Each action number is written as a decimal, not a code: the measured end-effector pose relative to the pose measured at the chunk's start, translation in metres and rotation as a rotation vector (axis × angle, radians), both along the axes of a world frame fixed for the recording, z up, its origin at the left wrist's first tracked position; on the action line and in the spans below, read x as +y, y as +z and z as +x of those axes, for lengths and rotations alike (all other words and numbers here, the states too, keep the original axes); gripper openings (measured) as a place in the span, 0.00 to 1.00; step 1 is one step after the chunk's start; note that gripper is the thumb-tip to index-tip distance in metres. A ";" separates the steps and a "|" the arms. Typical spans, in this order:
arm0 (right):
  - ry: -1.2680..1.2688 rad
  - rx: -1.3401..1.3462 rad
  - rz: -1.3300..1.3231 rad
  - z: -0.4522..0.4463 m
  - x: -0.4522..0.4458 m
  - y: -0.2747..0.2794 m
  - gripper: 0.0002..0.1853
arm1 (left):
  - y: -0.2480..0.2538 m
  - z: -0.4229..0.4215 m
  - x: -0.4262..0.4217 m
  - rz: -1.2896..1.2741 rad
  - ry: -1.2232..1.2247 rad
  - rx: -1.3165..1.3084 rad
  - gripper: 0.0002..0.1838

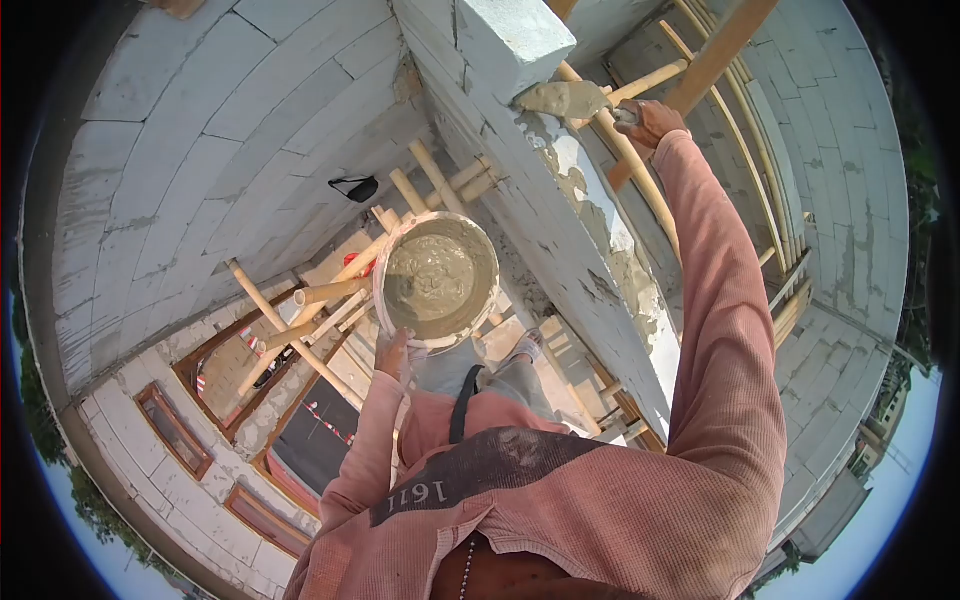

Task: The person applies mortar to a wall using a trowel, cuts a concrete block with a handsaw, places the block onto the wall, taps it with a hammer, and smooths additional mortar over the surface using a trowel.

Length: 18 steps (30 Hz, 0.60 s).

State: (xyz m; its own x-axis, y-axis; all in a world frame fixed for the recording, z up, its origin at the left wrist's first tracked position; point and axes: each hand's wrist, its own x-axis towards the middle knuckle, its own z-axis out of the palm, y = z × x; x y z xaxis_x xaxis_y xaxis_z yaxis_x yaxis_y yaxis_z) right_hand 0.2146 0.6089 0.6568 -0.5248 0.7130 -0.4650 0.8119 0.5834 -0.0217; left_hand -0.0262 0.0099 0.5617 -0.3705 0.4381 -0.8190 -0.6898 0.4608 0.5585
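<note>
A round bucket (438,280) of wet grey mortar is held at its near rim by my left hand (397,355), in front of my waist. Out at the upper right, my right hand (652,124) is closed round the handle of a trowel (565,99). Mortar coats the trowel blade, which lies against the near end of a pale block (515,45) on top of the wall. From there a patchy strip of mortar (590,200) runs along the wall top towards me.
Bamboo poles (330,292) cross below and left of the bucket, with more beyond my right hand. Block walls (230,120) rise on both sides. A wooden beam (715,60) slants near my right hand. Framed openings (225,375) show at lower left. A black bag (355,188) hangs beyond the bucket.
</note>
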 end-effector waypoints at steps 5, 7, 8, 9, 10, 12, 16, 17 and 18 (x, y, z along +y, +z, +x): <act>0.188 -0.201 0.090 -0.072 0.007 0.121 0.28 | 0.009 -0.013 -0.037 -0.040 0.086 -0.010 0.16; 0.245 -0.308 0.131 -0.101 0.001 0.162 0.28 | 0.009 -0.017 -0.053 -0.065 0.128 -0.032 0.14; 0.253 -0.356 0.140 -0.115 -0.002 0.183 0.28 | 0.017 -0.018 -0.050 -0.036 0.137 -0.029 0.14; 0.261 -0.406 0.147 -0.123 -0.003 0.197 0.28 | 0.023 -0.019 -0.051 -0.007 0.147 -0.028 0.14; 0.282 -0.364 0.179 -0.126 0.008 0.194 0.27 | 0.016 -0.019 -0.059 0.013 0.167 -0.014 0.13; 0.281 -0.460 0.154 -0.151 -0.003 0.215 0.27 | 0.013 -0.019 -0.063 0.029 0.193 -0.029 0.14; 0.357 -0.703 0.116 -0.196 -0.021 0.228 0.29 | -0.002 -0.022 -0.071 0.003 0.192 -0.072 0.20; 0.367 -0.744 0.110 -0.203 -0.023 0.231 0.31 | -0.006 -0.022 -0.069 0.021 0.181 -0.070 0.21; 0.348 -0.750 0.106 -0.196 -0.024 0.234 0.31 | -0.012 -0.023 -0.068 0.003 0.178 -0.077 0.20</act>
